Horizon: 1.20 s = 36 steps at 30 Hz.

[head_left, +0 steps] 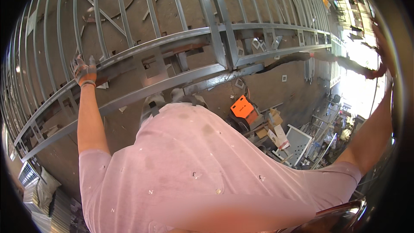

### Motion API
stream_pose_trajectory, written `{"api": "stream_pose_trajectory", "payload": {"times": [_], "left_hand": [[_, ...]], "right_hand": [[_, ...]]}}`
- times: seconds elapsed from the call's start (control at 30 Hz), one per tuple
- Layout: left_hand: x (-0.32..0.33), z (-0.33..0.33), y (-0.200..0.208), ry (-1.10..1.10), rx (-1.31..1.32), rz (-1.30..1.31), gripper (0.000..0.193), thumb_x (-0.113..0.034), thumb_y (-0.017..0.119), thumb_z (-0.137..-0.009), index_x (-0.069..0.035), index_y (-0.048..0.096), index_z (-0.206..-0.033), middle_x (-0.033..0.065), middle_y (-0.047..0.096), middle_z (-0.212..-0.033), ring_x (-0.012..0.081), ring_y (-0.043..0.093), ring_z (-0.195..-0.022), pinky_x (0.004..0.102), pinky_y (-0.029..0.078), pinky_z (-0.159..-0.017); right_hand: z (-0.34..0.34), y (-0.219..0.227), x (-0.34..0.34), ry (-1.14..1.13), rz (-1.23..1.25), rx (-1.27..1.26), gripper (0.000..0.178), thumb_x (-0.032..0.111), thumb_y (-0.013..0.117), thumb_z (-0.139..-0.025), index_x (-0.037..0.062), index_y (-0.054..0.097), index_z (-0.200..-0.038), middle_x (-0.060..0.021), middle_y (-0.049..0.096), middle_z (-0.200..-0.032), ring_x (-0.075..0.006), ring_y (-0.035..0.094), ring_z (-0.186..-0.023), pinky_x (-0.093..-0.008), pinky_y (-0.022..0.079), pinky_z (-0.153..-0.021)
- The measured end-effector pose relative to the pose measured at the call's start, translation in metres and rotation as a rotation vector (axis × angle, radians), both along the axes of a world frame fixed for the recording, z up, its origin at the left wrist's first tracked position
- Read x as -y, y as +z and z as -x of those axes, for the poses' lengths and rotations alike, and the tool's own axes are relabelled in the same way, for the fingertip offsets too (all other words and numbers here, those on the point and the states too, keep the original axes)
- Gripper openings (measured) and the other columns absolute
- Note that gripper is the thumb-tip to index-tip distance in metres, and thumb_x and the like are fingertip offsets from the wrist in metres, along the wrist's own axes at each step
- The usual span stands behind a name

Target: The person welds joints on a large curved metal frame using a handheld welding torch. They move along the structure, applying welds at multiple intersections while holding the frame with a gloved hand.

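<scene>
My left hand (83, 70), in a grey and orange work glove, rests on the upper rail of a large silver metal railing frame (166, 89). Its fingers are apart beside the foot of an upright bar. On the right, my bare forearm (374, 134) stretches up to the rim of the picture. There my right hand (382, 62) is dark and smeared against bright light, so its fingers do not show clearly. A long dark, uneven strip, like a wrapped cable (340, 62), runs from the frame's middle toward that hand. Whether the hand holds it is unclear.
An orange-panelled machine (244, 109) stands right of my feet, beside cardboard pieces (274, 118). Farther right lie a perforated light panel (296, 144) and piled metal scrap. Loose metal strips (102, 13) lie on the floor beyond the frame. Stacked metal profiles (59, 211) are at lower left.
</scene>
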<state>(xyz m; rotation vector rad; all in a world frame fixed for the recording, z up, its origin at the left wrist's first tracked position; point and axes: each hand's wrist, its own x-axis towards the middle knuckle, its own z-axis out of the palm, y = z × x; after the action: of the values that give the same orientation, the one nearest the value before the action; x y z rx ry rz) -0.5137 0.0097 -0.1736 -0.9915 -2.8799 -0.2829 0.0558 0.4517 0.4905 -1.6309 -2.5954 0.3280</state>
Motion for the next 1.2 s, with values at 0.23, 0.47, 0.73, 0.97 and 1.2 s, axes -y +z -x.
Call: {"api": "stream_pose_trajectory", "payload": {"times": [0.23, 0.47, 0.73, 0.97, 1.2], "left_hand": [[0.001, 0.026, -0.013, 0.435, 0.152, 0.129, 0.084, -0.064, 0.054, -0.107, -0.008, 0.042, -0.169, 0.0266, 0.054, -0.162, 0.0439, 0.06, -0.144, 0.0543, 0.052, -0.116], [0.017, 0.03, -0.027, 0.482, 0.119, 0.154, 0.086, -0.069, 0.053, -0.105, -0.011, 0.046, -0.168, 0.0256, 0.053, -0.165, 0.0439, 0.054, -0.15, 0.0519, 0.044, -0.124], [0.015, 0.023, -0.013, 0.512, 0.157, 0.107, 0.08, -0.063, 0.058, -0.106, -0.011, 0.049, -0.165, 0.0238, 0.055, -0.164, 0.0443, 0.054, -0.149, 0.0498, 0.044, -0.124], [0.043, 0.035, -0.03, 0.377, 0.044, 0.04, 0.078, -0.061, 0.061, -0.106, -0.013, 0.047, -0.165, 0.0236, 0.057, -0.162, 0.0434, 0.056, -0.147, 0.049, 0.045, -0.121], [0.044, 0.037, -0.032, 0.356, 0.022, 0.035, 0.074, -0.06, 0.059, -0.107, -0.014, 0.049, -0.164, 0.027, 0.067, -0.148, 0.0471, 0.063, -0.136, 0.0515, 0.048, -0.116]], "right_hand": [[0.114, -0.216, -0.081, 0.333, 0.497, 0.106, 0.056, 0.008, 0.091, -0.088, 0.0038, 0.07, -0.14, -0.0051, 0.078, -0.12, -0.0166, 0.072, -0.107, -0.0348, 0.059, -0.094], [0.174, -0.364, -0.114, 0.275, 0.887, 0.326, 0.054, 0.007, 0.089, -0.08, 0.0061, 0.073, -0.132, -0.0031, 0.079, -0.113, -0.0141, 0.07, -0.1, -0.0352, 0.059, -0.089], [0.206, -0.441, -0.123, 0.439, 0.995, 0.444, 0.058, 0.0, 0.089, -0.078, 0.0078, 0.071, -0.132, 0.0011, 0.073, -0.102, -0.0121, 0.067, -0.096, -0.0333, 0.057, -0.085], [0.217, -0.47, -0.133, 0.439, 1.096, 0.47, 0.054, 0.0, 0.089, -0.077, 0.0047, 0.075, -0.129, -0.0023, 0.076, -0.105, -0.0144, 0.068, -0.095, -0.0349, 0.059, -0.087], [0.221, -0.477, -0.128, 0.437, 1.089, 0.537, 0.056, 0.001, 0.089, -0.076, 0.0049, 0.075, -0.13, -0.0026, 0.075, -0.103, -0.016, 0.069, -0.096, -0.0361, 0.06, -0.087]]}}
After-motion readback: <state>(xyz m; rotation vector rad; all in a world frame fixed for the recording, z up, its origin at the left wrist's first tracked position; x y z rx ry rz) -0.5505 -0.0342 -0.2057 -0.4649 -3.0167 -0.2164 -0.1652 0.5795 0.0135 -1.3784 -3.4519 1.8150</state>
